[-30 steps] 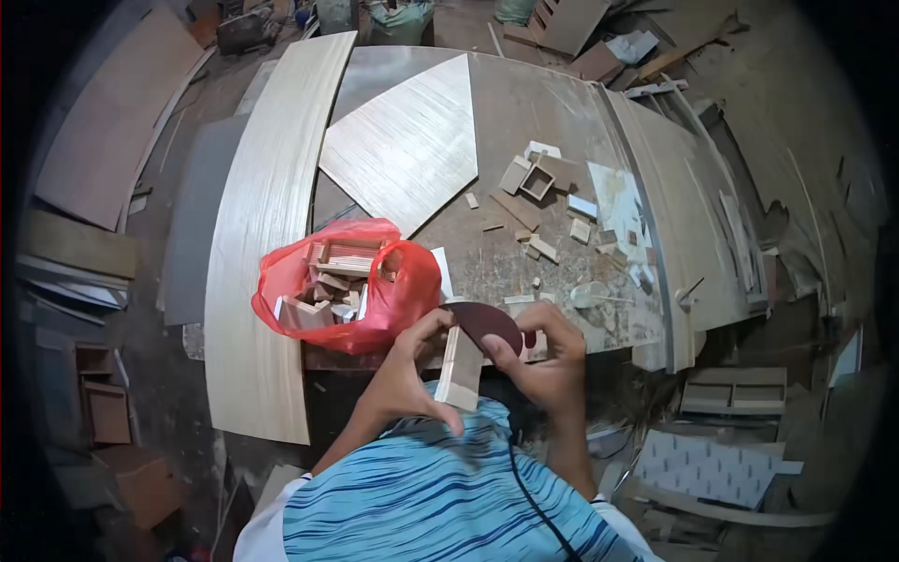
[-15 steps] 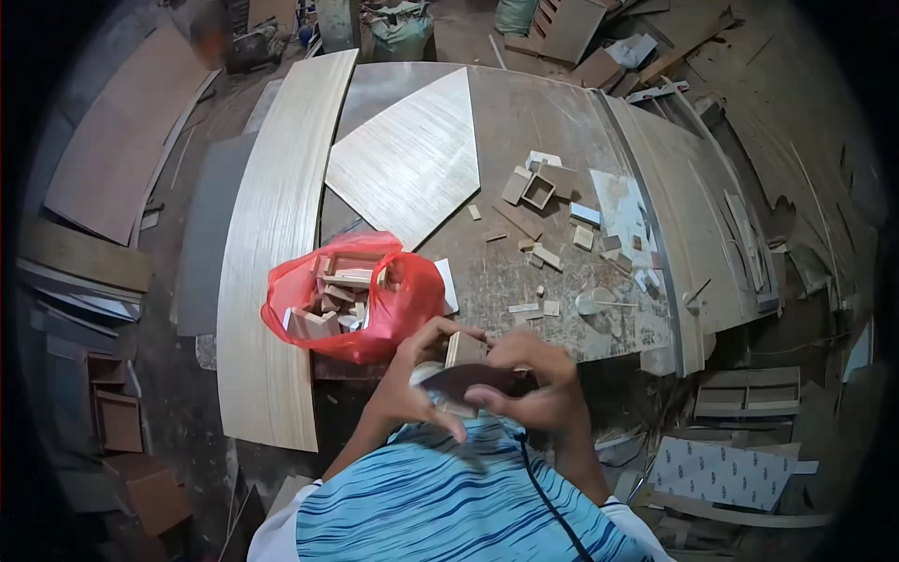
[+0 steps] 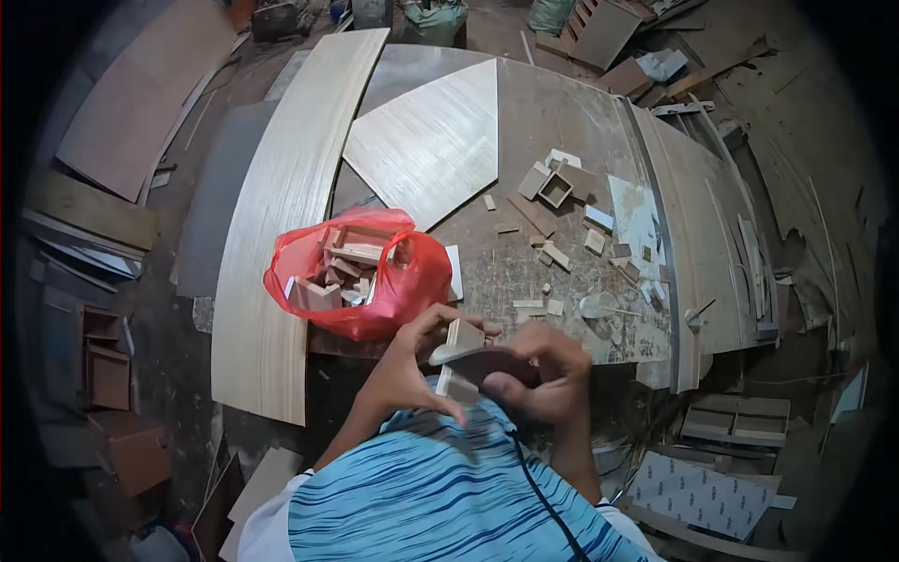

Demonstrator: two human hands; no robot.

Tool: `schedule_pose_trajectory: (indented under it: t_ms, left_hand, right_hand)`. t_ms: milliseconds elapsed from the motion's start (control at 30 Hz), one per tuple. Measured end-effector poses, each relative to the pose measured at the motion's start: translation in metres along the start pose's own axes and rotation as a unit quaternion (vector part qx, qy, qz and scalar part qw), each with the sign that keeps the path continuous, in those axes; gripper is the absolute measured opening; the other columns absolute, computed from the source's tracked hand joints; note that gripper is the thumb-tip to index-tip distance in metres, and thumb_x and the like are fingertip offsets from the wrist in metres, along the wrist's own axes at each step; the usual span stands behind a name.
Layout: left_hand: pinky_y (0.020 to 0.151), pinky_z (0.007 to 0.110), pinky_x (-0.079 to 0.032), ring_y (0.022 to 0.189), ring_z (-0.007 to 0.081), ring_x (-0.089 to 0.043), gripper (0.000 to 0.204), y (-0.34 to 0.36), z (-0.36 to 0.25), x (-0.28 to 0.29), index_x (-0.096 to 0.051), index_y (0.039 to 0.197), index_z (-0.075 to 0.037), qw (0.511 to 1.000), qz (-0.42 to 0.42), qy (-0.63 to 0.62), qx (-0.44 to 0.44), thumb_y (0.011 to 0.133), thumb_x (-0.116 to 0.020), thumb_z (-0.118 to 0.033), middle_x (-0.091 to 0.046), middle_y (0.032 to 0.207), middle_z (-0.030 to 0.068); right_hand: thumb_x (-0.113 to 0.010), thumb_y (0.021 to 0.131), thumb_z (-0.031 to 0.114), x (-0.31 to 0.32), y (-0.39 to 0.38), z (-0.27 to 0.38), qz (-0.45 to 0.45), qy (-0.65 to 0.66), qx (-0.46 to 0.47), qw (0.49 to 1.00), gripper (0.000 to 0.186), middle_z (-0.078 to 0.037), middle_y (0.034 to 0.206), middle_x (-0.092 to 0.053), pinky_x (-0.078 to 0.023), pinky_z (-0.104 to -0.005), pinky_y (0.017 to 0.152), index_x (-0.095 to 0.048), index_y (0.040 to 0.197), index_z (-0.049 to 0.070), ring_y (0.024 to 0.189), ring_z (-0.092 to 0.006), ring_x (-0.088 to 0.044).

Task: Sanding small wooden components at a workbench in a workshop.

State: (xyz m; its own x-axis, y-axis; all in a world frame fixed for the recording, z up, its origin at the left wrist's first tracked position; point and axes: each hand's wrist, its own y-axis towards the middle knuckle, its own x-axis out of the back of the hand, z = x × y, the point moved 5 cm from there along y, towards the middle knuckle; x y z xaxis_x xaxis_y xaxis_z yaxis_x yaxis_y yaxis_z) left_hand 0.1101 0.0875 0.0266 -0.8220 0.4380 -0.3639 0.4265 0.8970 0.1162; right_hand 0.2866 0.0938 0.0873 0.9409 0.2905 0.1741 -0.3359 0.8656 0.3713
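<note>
My left fingers (image 3: 423, 323) grip a pale rectangular wooden block (image 3: 466, 335); my right fingers (image 3: 557, 348) pinch a dark, thin, rounded abrasive-looking sheet (image 3: 487, 363) across it.
The block is before my chest, and I'd do best bracing it firmly, left fingertips clear of the sheet's edge, stroking flat and evenly. Containers, left to right: a translucent red plastic bag (image 3: 421, 286) gapes, heaped with mixed wood pieces (image 3: 356, 251); a small, square, brown wooden box (image 3: 547, 199) lies open among scraps on the worn surface (image 3: 510, 267), its shadowed inside unreadable.

Brown floor (image 3: 794, 112) (scrap-strewn), scuffed worktable (image 3: 552, 108), pinkish side panel (image 3: 140, 98)
</note>
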Motion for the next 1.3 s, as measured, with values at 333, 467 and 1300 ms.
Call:
schedule_pose_trajectory:
  t_ms: [333, 467, 1300]
  left_hand:
    - [0.108, 0.039, -0.045, 0.123, 0.0227, -0.059, 0.111, -0.009, 0.003, 0.002, -0.046, 0.133, -0.001, 1.000, -0.003, -0.019, -0.025, 0.043, -0.104, -0.031, -0.060, 0.132, 0.0149]
    - [0.102, 0.035, -0.048, 0.117, 0.0184, -0.060, 0.107, -0.013, 0.010, 0.015, -0.049, 0.130, -0.002, 0.997, -0.059, 0.046, 0.004, 0.044, -0.104, -0.030, -0.062, 0.122, 0.0103]
    - [0.109, 0.035, -0.040, 0.123, 0.0201, -0.055, 0.097, -0.010, -0.005, 0.037, -0.054, 0.128, -0.002, 0.972, -0.038, 0.228, 0.034, 0.049, -0.100, -0.034, -0.061, 0.126, 0.0111]
  right_hand:
    - [-0.087, 0.074, 0.010, -0.018, 0.002, 0.014, 0.086, -0.027, -0.013, 0.996, 0.025, -0.003, 0.075, -0.063, -0.042, -0.0264, 0.058, -0.066, 0.083, 0.001, 0.065, -0.0118, -0.057]
    - [-0.087, 0.075, 0.011, -0.004, 0.003, -0.028, -0.037, -0.070, -0.105, 0.991, 0.027, -0.004, 0.077, -0.062, -0.042, -0.0242, 0.060, -0.064, 0.083, 0.000, 0.068, -0.0094, -0.055]
    - [-0.086, 0.080, 0.010, -0.020, 0.003, -0.078, -0.096, -0.008, -0.178, 0.979, 0.022, -0.004, 0.089, -0.068, -0.047, -0.0240, 0.073, -0.067, 0.089, 0.003, 0.084, -0.0101, -0.063]
